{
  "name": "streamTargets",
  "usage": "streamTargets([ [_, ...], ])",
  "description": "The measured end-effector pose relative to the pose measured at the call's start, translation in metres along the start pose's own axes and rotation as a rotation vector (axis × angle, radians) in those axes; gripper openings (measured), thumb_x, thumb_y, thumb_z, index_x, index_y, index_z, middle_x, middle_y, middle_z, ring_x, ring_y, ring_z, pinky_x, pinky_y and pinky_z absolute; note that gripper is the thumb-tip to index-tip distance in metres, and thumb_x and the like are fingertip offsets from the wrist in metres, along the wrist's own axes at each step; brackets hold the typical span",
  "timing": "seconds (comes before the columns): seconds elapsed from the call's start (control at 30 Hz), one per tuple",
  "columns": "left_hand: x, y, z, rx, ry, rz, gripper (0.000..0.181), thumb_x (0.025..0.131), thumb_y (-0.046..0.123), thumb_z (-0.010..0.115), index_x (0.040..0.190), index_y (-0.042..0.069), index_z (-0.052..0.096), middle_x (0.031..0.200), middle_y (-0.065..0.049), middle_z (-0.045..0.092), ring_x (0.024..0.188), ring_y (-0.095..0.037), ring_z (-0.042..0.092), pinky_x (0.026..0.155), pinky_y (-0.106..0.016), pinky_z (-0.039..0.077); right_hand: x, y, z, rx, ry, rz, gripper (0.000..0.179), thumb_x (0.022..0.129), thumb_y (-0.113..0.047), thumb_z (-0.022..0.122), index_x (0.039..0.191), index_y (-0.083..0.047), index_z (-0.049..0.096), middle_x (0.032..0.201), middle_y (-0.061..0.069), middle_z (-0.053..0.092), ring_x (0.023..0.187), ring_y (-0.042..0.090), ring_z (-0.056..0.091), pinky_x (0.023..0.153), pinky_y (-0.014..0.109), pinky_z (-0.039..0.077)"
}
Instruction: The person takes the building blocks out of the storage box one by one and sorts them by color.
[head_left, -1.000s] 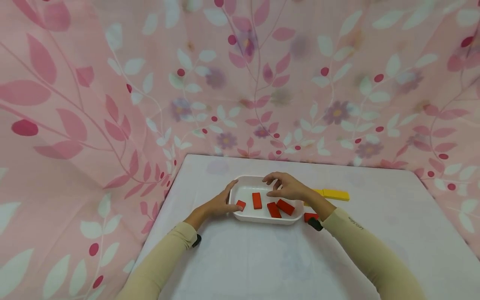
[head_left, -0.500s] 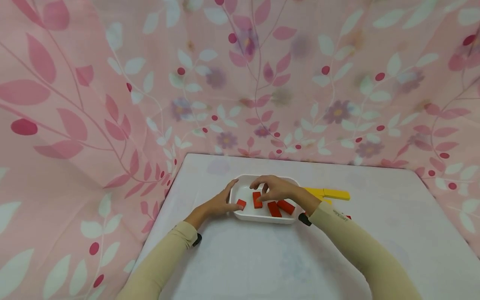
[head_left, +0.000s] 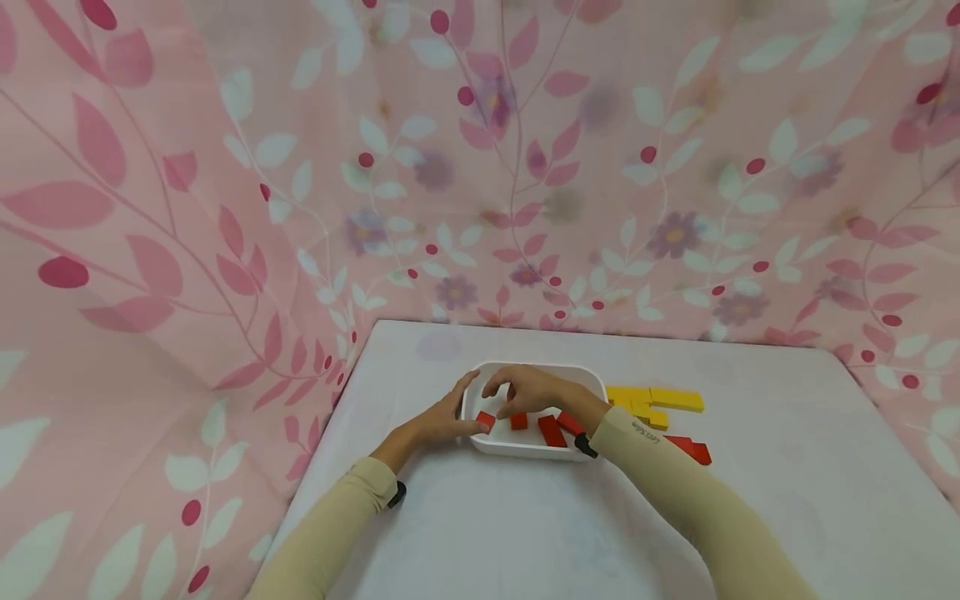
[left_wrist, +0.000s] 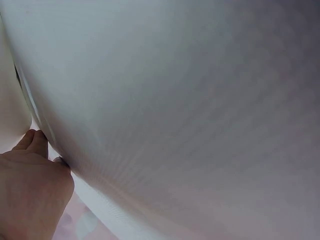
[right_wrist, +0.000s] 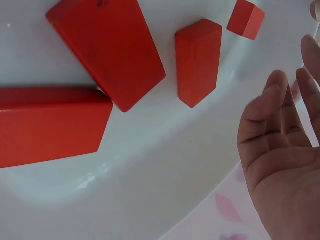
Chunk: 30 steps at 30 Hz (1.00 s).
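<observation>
A white tray [head_left: 517, 451] sits on the table with red blocks inside. My left hand [head_left: 442, 419] holds its left end, the thumb over the near rim and the fingers along the left side. Over the tray's interior hovers my right hand [head_left: 531, 388], fingers bent loosely and nothing held. Just below its fingertips lies a small red block [head_left: 486, 422] in the left corner. Other red blocks [head_left: 552, 432] lie to the right, one partly hidden by the wrist. In the right wrist view the hand [right_wrist: 280, 160] is apart from the nearest long red block [right_wrist: 198, 62].
Several yellow blocks [head_left: 677, 400] lie together on the table right of the tray. More red blocks [head_left: 699, 453] lie nearer, partly behind the right sleeve. A pink floral curtain [head_left: 525, 167] stands behind the white-covered table [head_left: 780, 392].
My right hand has moved left across the tray, from its right side toward the small red block at the left. The left hand stays on the tray. The head view has tilted slightly upward.
</observation>
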<state>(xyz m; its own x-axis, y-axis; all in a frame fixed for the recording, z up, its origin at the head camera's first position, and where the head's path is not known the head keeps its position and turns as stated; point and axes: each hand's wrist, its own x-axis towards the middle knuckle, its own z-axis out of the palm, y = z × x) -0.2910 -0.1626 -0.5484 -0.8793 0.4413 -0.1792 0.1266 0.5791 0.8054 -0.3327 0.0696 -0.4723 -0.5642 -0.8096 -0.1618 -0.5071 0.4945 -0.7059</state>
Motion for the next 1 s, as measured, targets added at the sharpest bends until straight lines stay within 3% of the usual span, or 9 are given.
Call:
streamTargets([
  [0.2, -0.002, 0.001, 0.001, 0.001, 0.017, 0.013, 0.102, 0.083, 0.048, 0.075, 0.155, 0.046, 0.003, 0.163, -0.003, 0.019, 0.146, -0.026, 0.027, 0.118, -0.058, 0.023, 0.004, -0.007, 0.006, -0.041, -0.052, 0.082, 0.044, 0.084, -0.010, 0.078, 0.126, -0.009, 0.066, 0.125, 0.012, 0.063, 0.099, 0.027, 0.064, 0.086, 0.034, 0.057],
  [0.4, -0.002, -0.001, -0.001, 0.010, 0.011, 0.026, 0.101, 0.084, 0.045, 0.074, 0.156, 0.042, 0.003, 0.164, -0.006, 0.018, 0.148, -0.028, 0.023, 0.119, -0.059, 0.020, 0.014, -0.007, 0.012, -0.055, -0.098, 0.065, 0.042, 0.083, -0.009, 0.079, 0.124, -0.010, 0.066, 0.125, 0.015, 0.062, 0.097, 0.026, 0.063, 0.084, 0.032, 0.056],
  [0.57, -0.002, 0.000, -0.001, 0.005, 0.010, 0.029, 0.100, 0.084, 0.047, 0.073, 0.156, 0.044, 0.004, 0.163, -0.005, 0.019, 0.147, -0.027, 0.026, 0.119, -0.058, 0.022, 0.021, -0.001, 0.015, -0.078, -0.116, 0.099, 0.040, 0.082, -0.012, 0.080, 0.120, -0.017, 0.069, 0.121, 0.008, 0.063, 0.099, 0.023, 0.062, 0.084, 0.031, 0.056],
  [0.8, -0.001, 0.001, 0.000, -0.004, 0.008, 0.025, 0.102, 0.082, 0.048, 0.074, 0.156, 0.045, 0.003, 0.163, -0.008, 0.020, 0.147, -0.028, 0.026, 0.118, -0.057, 0.023, 0.027, 0.000, 0.020, -0.146, -0.150, 0.124, 0.037, 0.080, -0.008, 0.081, 0.113, -0.019, 0.070, 0.110, 0.004, 0.064, 0.097, 0.019, 0.058, 0.081, 0.027, 0.054],
  [1.0, -0.001, 0.000, 0.000, -0.009, 0.002, 0.043, 0.100, 0.082, 0.043, 0.071, 0.156, 0.042, 0.003, 0.163, -0.007, 0.019, 0.148, -0.027, 0.024, 0.119, -0.057, 0.022, 0.033, -0.002, 0.028, -0.247, -0.177, 0.081, 0.036, 0.076, -0.009, 0.085, 0.104, -0.021, 0.067, 0.101, 0.002, 0.066, 0.092, 0.014, 0.056, 0.082, 0.025, 0.050],
])
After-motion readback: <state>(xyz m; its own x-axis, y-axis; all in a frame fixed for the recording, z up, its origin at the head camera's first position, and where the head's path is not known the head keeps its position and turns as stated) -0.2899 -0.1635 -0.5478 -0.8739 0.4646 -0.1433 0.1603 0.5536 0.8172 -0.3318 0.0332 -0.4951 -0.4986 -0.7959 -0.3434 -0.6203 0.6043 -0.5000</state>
